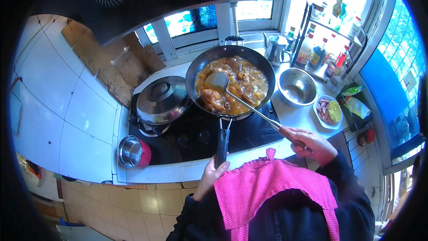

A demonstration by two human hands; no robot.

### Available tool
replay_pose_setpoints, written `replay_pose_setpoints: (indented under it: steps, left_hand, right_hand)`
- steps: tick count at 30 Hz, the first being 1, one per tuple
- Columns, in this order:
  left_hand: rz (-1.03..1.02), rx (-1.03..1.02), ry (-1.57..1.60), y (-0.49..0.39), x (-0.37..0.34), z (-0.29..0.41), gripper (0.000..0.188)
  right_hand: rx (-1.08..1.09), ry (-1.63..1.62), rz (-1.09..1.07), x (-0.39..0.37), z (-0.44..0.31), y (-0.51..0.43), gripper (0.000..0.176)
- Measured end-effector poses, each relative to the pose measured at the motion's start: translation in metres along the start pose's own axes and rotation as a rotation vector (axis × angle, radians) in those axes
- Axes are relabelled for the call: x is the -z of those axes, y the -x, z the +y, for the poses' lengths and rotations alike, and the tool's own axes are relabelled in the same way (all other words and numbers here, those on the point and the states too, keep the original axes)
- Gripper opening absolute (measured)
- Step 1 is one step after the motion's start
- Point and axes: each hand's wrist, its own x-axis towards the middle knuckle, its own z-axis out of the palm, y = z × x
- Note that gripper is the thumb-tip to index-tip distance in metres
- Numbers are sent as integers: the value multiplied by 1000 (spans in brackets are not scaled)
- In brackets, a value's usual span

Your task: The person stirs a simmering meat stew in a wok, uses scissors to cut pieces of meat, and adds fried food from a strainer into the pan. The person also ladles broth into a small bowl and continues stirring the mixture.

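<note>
A dark wok (189,83) sits over the right burner of a black gas hob (200,147). Chunky stew in brown, bubbling sauce (247,80) fills much of it. My left hand (212,176) grips the end of the wok's black handle (222,144). In my right hand (311,144) is the wooden grip of a metal wok spatula (247,104). The spatula's blade (216,81) rests in the sauce at the wok's left half, beside a larger piece of meat (213,99).
Left of the wok, a domed steel lid (164,98) covers the other burner. A red-sided steel pot (143,154) stands at the counter's front left. To the right are a steel bowl (297,87), a plate of sliced food (328,111), a kettle (277,51) and a bottle rack (337,33).
</note>
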Motion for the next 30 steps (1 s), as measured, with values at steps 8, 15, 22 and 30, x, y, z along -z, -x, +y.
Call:
replay_pose_setpoints:
  steps: [8, 15, 22, 30]
  left_hand:
    - [10, -1, -11, 1, -3, 2, 41]
    - [-1, -10, -15, 0, -1, 1, 40]
    - [-21, -5, -1, -2, 2, -2, 41]
    - [-18, -4, -4, -4, 2, -3, 43]
  right_hand:
    - [97, 310, 81, -9, 12, 20, 51]
    - [-38, 8, 50, -2, 5, 32, 47]
    - [-85, -119, -25, 1, 0, 27, 43]
    - [54, 155, -24, -6, 7, 14, 47]
